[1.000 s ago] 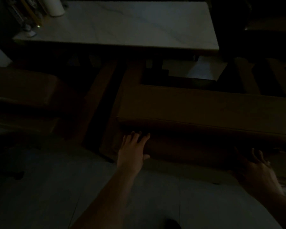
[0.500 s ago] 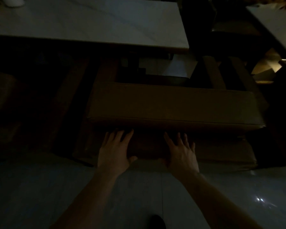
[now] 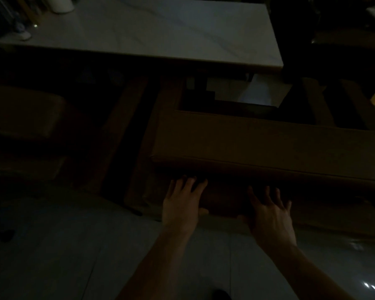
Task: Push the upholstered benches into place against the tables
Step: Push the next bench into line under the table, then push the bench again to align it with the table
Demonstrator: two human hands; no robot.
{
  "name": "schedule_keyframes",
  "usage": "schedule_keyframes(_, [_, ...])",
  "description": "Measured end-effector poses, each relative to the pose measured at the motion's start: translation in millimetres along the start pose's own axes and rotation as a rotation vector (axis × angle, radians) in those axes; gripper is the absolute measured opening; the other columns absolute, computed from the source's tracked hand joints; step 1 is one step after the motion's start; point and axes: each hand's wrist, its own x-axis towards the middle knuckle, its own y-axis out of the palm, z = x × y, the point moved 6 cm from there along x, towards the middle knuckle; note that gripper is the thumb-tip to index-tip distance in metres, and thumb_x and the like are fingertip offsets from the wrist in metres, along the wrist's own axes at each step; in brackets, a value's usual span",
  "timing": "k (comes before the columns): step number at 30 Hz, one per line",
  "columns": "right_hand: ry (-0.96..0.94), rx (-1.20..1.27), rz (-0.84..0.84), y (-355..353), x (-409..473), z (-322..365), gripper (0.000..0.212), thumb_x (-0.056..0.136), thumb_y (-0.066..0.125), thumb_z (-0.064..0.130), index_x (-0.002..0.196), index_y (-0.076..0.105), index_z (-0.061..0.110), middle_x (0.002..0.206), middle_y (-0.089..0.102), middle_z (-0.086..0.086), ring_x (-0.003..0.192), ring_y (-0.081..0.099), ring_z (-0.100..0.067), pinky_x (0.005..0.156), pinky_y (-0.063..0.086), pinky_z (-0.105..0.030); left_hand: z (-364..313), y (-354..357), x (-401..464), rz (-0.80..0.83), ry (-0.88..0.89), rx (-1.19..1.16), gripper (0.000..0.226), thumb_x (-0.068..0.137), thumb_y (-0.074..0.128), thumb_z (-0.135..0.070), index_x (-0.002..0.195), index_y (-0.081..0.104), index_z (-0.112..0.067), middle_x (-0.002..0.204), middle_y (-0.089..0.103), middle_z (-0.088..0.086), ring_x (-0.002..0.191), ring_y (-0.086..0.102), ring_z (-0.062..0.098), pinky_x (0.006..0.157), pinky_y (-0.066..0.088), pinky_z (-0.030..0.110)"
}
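Compared with half a second ago, the view has swung left: the bench [image 3: 268, 146] now runs off the right edge, and the jar [image 3: 62, 4] at the table's far left corner is back in sight. Both hands have stayed low on the bench's near side, the right one now spread a little wider.

The left hand [image 3: 181, 202] lies flat with fingers together, fingertips under the cushion's overhang. The right hand [image 3: 268, 215] is splayed open, palm pressed on the base panel. Neither hand grasps anything; both just press against the bench.

The bench stands on the floor just in front of the table [image 3: 160, 33], with a dark gap between them. The room is very dim. The floor [image 3: 63, 256] is pale, glossy tile with thin joints and a small glint at lower right. The tabletop is a pale rectangular slab with faint marble veining. The bench is a long brown box with a smooth padded seat and a piped seam along its front edge. A second padded seat [image 3: 24, 118] sits at left.
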Motion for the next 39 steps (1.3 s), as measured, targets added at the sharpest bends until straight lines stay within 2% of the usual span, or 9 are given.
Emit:
schedule_keyframes(12, [0.004, 0.012, 0.034, -4, -6, 7, 0.081, 0.093, 0.042, 0.061, 0.155, 0.0, 0.031, 0.163, 0.004, -0.02, 0.148, -0.003, -0.045, 0.117, 0.01, -0.066, 3, -1, -4, 0.046, -0.025, 0.005, 0.079, 0.081, 0.066, -0.052, 0.148, 0.025, -0.045, 0.15, 0.035, -0.012, 0.142, 0.022, 0.023, 0.118, 0.021, 0.042])
schedule_keyframes(19, [-0.056, 0.009, 0.044, -2, 6, 6, 0.082, 0.095, 0.043, 0.058, 0.156, -0.002, 0.028, 0.162, 0.0, -0.022, 0.147, -0.007, -0.048, 0.116, 0.006, -0.068, 2, -5, 2, 0.088, -0.081, 0.029, 0.077, 0.081, 0.069, -0.045, 0.148, 0.029, -0.042, 0.151, 0.037, -0.009, 0.142, 0.023, 0.026, 0.112, 0.031, 0.045])
schedule_keyframes(21, [-0.078, 0.043, 0.048, 0, 2, 4, 0.083, 0.095, 0.049, 0.052, 0.156, -0.002, 0.027, 0.162, -0.002, -0.023, 0.147, -0.009, -0.048, 0.116, 0.004, -0.068, -1, -3, -1, 0.119, -0.106, 0.045, 0.079, 0.083, 0.068, -0.044, 0.149, 0.024, -0.041, 0.155, 0.031, -0.007, 0.144, 0.017, 0.026, 0.114, 0.025, 0.045])
schedule_keyframes(23, [-0.125, 0.101, 0.042, -2, -4, -2, 0.084, 0.095, 0.054, 0.044, 0.156, -0.002, 0.029, 0.163, -0.005, -0.019, 0.148, -0.011, -0.043, 0.119, 0.006, -0.063, -6, -2, -5, 0.138, -0.122, 0.056, 0.082, 0.086, 0.066, -0.044, 0.152, 0.016, -0.039, 0.16, 0.021, -0.006, 0.147, 0.008, 0.026, 0.117, 0.018, 0.044])
schedule_keyframes(26, [-0.134, 0.212, 0.04, -10, -25, -27, 0.079, 0.095, 0.055, 0.042, 0.155, 0.006, 0.033, 0.165, 0.001, -0.007, 0.151, -0.004, -0.031, 0.122, 0.013, -0.049, -17, -4, -15, 0.183, -0.167, 0.092, 0.086, 0.088, 0.062, -0.047, 0.154, 0.007, -0.034, 0.163, 0.01, -0.002, 0.149, 0.003, 0.026, 0.117, 0.018, 0.042])
schedule_keyframes(28, [-0.077, 0.244, 0.056, -10, -44, -50, 0.077, 0.095, 0.053, 0.044, 0.155, 0.007, 0.033, 0.165, 0.007, -0.006, 0.152, 0.003, -0.029, 0.121, 0.019, -0.045, -34, -9, -24, 0.188, -0.14, 0.102, 0.085, 0.087, 0.061, -0.051, 0.154, 0.01, -0.032, 0.162, 0.015, 0.0, 0.148, 0.009, 0.027, 0.117, 0.017, 0.042])
schedule_keyframes(31, [0.013, 0.278, 0.087, -15, -76, -85, 0.078, 0.094, 0.054, 0.048, 0.155, 0.008, 0.033, 0.165, 0.01, -0.005, 0.151, 0.007, -0.027, 0.119, 0.021, -0.041, -67, -16, -45, 0.185, -0.071, 0.071, 0.082, 0.088, 0.057, -0.056, 0.153, 0.012, -0.032, 0.16, 0.021, -0.002, 0.146, 0.015, 0.025, 0.116, 0.02, 0.041])
schedule_keyframes(35, [0.095, 0.318, 0.091, -40, -115, -137, 0.079, 0.094, 0.058, 0.044, 0.156, 0.011, 0.03, 0.165, 0.012, -0.004, 0.151, 0.01, -0.026, 0.118, 0.023, -0.036, -115, -23, -58, 0.267, -0.046, 0.003, 0.082, 0.088, 0.053, -0.06, 0.153, 0.01, -0.034, 0.16, 0.02, -0.004, 0.146, 0.017, 0.022, 0.117, 0.021, 0.041])
schedule_keyframes(39, [0.182, 0.359, 0.055, -74, -151, -214, 0.077, 0.089, 0.064, 0.042, 0.153, 0.021, 0.031, 0.161, 0.022, -0.005, 0.147, 0.023, -0.026, 0.112, 0.033, -0.036, -197, -41, -59, 0.336, 0.018, -0.075, 0.08, 0.088, 0.051, -0.063, 0.152, 0.012, -0.036, 0.16, 0.02, -0.006, 0.144, 0.021, 0.02, 0.116, 0.024, 0.042])
